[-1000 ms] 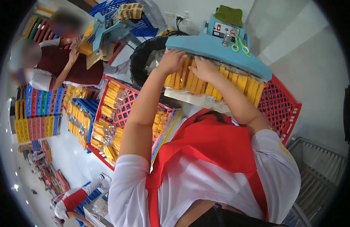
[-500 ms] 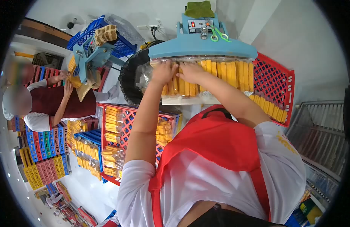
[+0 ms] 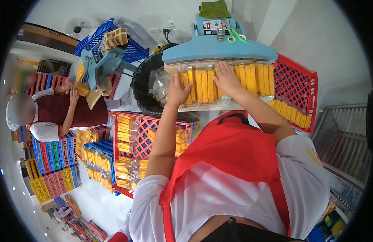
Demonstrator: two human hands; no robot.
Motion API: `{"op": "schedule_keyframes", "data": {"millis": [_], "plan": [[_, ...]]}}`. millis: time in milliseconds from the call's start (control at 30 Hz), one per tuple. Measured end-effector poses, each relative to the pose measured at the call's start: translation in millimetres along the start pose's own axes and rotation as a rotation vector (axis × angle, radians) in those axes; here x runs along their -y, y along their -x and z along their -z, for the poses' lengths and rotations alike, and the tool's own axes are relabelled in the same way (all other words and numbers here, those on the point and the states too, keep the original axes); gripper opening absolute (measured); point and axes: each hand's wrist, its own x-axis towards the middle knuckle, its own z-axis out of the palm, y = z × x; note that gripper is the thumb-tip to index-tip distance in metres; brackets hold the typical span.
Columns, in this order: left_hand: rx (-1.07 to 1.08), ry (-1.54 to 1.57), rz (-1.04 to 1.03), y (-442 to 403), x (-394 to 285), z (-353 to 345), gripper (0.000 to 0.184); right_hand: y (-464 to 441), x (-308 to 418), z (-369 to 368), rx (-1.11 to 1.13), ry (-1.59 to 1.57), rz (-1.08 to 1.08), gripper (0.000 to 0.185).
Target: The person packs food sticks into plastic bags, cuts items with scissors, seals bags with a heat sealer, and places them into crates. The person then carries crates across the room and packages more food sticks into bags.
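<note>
Clear plastic bags of yellow sticks [image 3: 204,86] lie side by side under the front edge of a blue bag sealer [image 3: 251,50]. My left hand [image 3: 178,90] rests at the left end of the row, thumb apart from the fingers, touching the plastic. Flat on the middle of the row lies my right hand [image 3: 228,80], its fingers stretched toward the sealer. Neither hand grips anything. On top of the sealer are green-handled scissors [image 3: 237,37] and a folded green cloth [image 3: 214,9].
A red crate [image 3: 293,80] holding more yellow sticks stands at the right. To the left is a black-lined bin [image 3: 144,78] with loose plastic. Another red crate [image 3: 144,137] with bagged sticks sits below it. A co-worker [image 3: 49,109] handles sticks at a second sealer [image 3: 101,60].
My hands were close together at the row's left part. My right hand has moved right to the middle, and my left hand has drawn slightly back toward me at the left end.
</note>
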Motion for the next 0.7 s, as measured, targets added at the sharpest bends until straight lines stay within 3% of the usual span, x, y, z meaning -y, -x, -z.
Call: {"op": "schedule_keyframes", "data": {"millis": [133,233,333,500,633,700], "plan": [[0.009,0.082,0.002,3.8,-2.0,0.5,0.082,-0.8,-2.4,12.1,0.062,-0.04,-0.015,0.054],[-0.02,0.078,-0.021,5.8,3.3,-1.3,0.081,4.2,-6.2,35.3,0.024,-0.092,-0.048,0.054],[-0.024,0.098,-0.02,11.3,-1.1,3.0,0.081,19.2,-27.1,42.5,-0.071,0.048,-0.19,0.053],[-0.006,0.155,-0.009,9.6,-1.4,0.9,0.08,24.7,-48.7,18.3,0.084,0.027,-0.159,0.053],[0.011,0.141,-0.008,6.4,8.8,-4.9,0.082,29.2,-52.3,25.0,0.072,-0.045,-0.186,0.052],[-0.073,0.301,-0.037,5.7,17.5,-11.5,0.081,37.5,-50.5,53.1,-0.046,0.003,-0.291,0.049]]}}
